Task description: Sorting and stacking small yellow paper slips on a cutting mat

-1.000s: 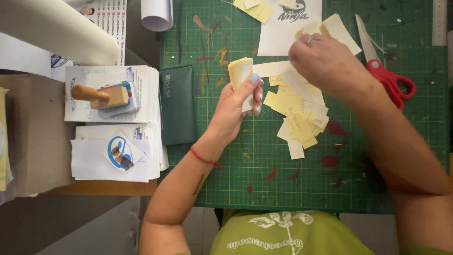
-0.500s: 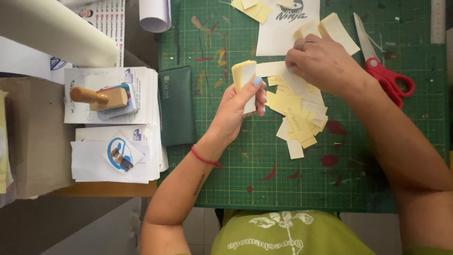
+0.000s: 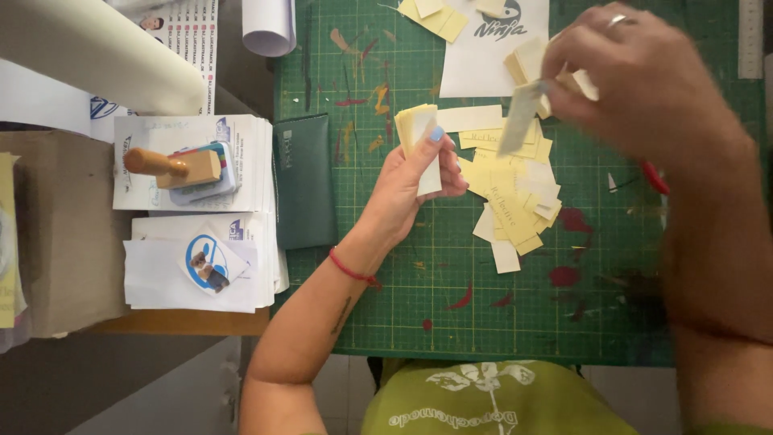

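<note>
My left hand [image 3: 407,189] holds a small stack of pale yellow paper slips [image 3: 417,129] upright over the green cutting mat [image 3: 403,274]. My right hand [image 3: 644,80], blurred and raised, pinches a single yellow slip [image 3: 519,117] between its fingers. Under and between the hands lies a loose pile of more yellow slips [image 3: 511,193], some overlapping. A red string bracelet circles my left wrist.
A white printed sheet [image 3: 495,48] lies at the mat's far edge. Red-handled scissors [image 3: 654,179] peek from under my right hand. A dark green case [image 3: 302,181], paper stacks with a wooden-handled stamp [image 3: 173,167], rolled paper [image 3: 268,24] and a cardboard box [image 3: 60,234] are at left.
My right hand has lifted off the pile toward the camera with one slip pinched. My left hand stays in place with its stack.
</note>
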